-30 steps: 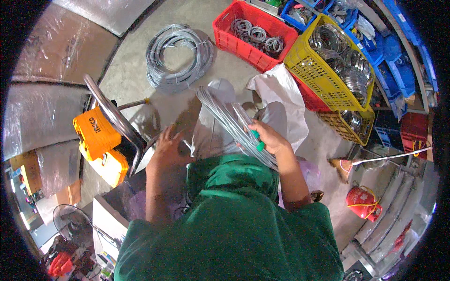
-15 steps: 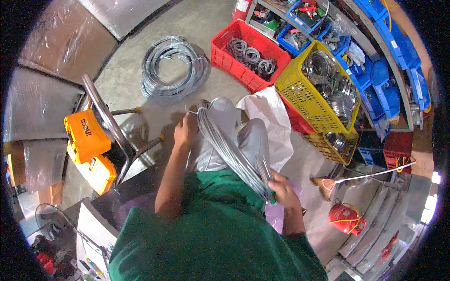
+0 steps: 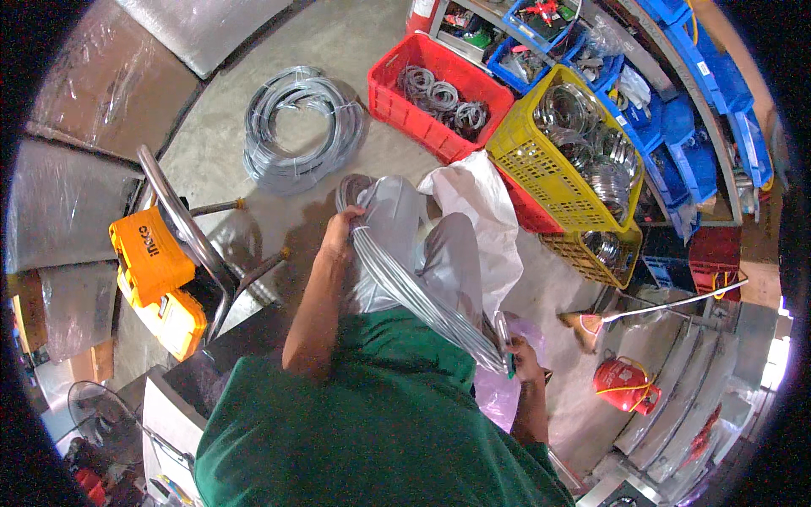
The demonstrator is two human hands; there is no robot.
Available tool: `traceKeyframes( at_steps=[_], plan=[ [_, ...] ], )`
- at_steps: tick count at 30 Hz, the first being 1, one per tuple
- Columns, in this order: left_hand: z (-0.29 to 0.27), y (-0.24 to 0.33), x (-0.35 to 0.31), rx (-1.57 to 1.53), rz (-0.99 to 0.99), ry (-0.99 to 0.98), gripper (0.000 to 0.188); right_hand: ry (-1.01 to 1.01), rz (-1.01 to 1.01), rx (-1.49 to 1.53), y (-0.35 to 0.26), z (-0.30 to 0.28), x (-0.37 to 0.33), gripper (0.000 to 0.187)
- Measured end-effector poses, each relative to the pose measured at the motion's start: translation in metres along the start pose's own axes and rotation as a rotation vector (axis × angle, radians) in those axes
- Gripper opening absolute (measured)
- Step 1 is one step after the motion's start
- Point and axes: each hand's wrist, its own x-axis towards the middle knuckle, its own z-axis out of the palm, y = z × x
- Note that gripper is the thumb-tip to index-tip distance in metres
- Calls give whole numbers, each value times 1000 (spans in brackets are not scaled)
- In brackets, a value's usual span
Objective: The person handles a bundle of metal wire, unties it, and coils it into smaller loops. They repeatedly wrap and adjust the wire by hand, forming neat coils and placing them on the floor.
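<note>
A long coil of silvery wire point(image 3: 427, 297) lies slantwise across my lap, over grey trousers. My left hand point(image 3: 342, 230) is closed round its upper left end, just by a white tie. At the coil's lower right end my right hand point(image 3: 525, 359) has its fingers curled in. Beside those fingers a slim shiny metal thing point(image 3: 502, 328) shows, with a small green bit below it. Whether that is a tool or part of the coil, I cannot tell. A white sack point(image 3: 481, 207) is spread next to my right knee.
A larger wire coil point(image 3: 262, 131) lies on the floor ahead. Red point(image 3: 405, 114) and yellow crates point(image 3: 528, 152) with smaller wire coils stand right of it, beside blue bins point(image 3: 676, 135). Orange cases point(image 3: 152, 253) and a metal-framed stand point(image 3: 203, 245) are at left; a broom point(image 3: 583, 328) lies right.
My left hand, formerly beside the coil with a finger by a wire end, now grips the coil. My right hand and the coil's lower end have shifted slightly right and down.
</note>
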Motion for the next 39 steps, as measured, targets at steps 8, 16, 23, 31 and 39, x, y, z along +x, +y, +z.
traceKeyframes(
  at_steps=[8,16,23,31,39],
  plan=[
    [37,-6,-83,-488,101,-231,34,439,242,-29,93,-34,44,53],
    [33,-40,-72,-412,125,-230,37,268,-154,-461,-60,67,37,38],
    [31,-40,-66,-429,38,-193,24,-66,-557,-893,-109,198,73,49],
    [30,-38,-60,-504,34,-117,40,-34,-539,-1050,-104,214,91,44],
    [34,-32,-65,-449,25,-20,46,-1,-410,-1192,-110,210,96,44]
  ],
)
